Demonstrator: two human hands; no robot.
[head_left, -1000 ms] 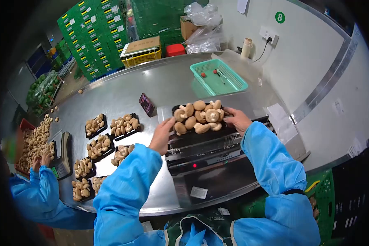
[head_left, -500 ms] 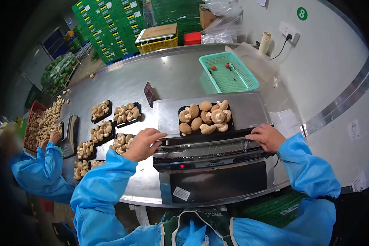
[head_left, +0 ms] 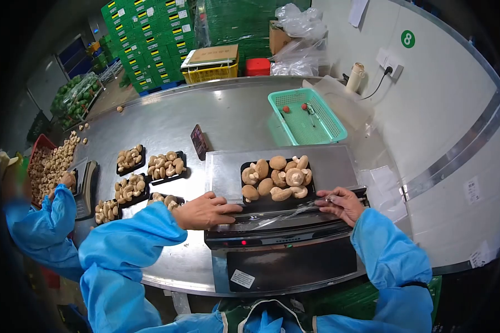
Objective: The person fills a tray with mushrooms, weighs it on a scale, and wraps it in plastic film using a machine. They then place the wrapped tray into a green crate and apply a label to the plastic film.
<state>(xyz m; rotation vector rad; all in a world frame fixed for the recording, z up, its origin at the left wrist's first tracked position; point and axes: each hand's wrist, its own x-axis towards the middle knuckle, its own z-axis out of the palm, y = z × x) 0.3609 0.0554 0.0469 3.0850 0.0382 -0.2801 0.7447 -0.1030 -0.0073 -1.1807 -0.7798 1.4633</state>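
A black tray of brown mushrooms [head_left: 278, 177] sits on the metal plate of the wrapping machine [head_left: 283, 238]. Just left of that tray, my left hand [head_left: 208, 211] lies over the machine's left end, its fingers pointing right and close together; whether they hold film is hidden. At the machine's right side my right hand [head_left: 341, 205] pinches the edge of clear plastic film [head_left: 286, 215], which stretches in creases across the roller in front of the tray. A red light glows on the machine's front.
More mushroom trays [head_left: 130, 188] stand to the left. A co-worker's hand [head_left: 68, 178] is by a scale [head_left: 87, 191] and a red crate of mushrooms [head_left: 41, 143]. Behind are a small dark card stand [head_left: 199, 141] and a green basket [head_left: 316, 130]; a white wall rises right.
My right hand has moved left and inward and now pinches the film. My left hand has shifted right, onto the machine's end. The whole view has tilted slightly upward.
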